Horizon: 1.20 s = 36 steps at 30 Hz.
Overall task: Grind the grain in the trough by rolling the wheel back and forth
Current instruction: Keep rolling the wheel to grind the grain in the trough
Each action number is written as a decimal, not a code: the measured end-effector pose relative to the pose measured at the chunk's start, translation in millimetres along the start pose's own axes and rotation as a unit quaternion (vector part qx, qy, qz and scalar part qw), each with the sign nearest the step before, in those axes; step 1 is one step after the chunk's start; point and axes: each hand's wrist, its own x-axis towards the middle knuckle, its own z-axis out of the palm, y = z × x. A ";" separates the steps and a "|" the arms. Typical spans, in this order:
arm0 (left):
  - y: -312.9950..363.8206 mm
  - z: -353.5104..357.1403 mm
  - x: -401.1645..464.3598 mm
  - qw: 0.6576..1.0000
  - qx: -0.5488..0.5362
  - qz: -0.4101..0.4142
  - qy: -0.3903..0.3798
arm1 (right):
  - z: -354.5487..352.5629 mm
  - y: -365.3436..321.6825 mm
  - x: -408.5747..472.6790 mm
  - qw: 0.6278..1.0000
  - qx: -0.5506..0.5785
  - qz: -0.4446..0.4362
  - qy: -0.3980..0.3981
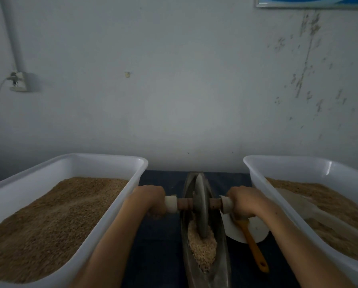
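Observation:
A narrow dark metal trough (186, 265) runs away from me on a dark blue cloth. Pale grain (202, 249) lies heaped in its near half. A grey stone wheel (201, 206) stands upright in the trough, its lower edge sunk into the grain. A wooden axle (184, 203) passes through the wheel, with white wrapping at both ends. My left hand (151, 201) grips the left wrapped end. My right hand (244, 201) grips the right wrapped end. Both arms reach forward on either side of the trough.
Two large white plastic tubs of brown grain flank the trough, one on the left (132, 183) and one on the right (257, 183). A brush with an orange handle (253, 246) lies on a white dish (257, 229) right of the trough. A wall stands close behind.

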 end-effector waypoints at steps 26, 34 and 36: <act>7.4 11.7 3.7 0.974 0.053 -0.031 0.219 | 18.1 -9.8 -2.2 0.977 0.024 0.042 0.208; 6.3 -4.9 -15.2 0.996 0.030 -0.001 -0.087 | -16.2 -9.2 -17.5 0.991 0.001 0.012 -0.135; 5.0 -4.9 -14.9 0.995 0.017 0.002 -0.094 | -15.8 -8.6 -16.4 0.988 0.004 0.014 -0.153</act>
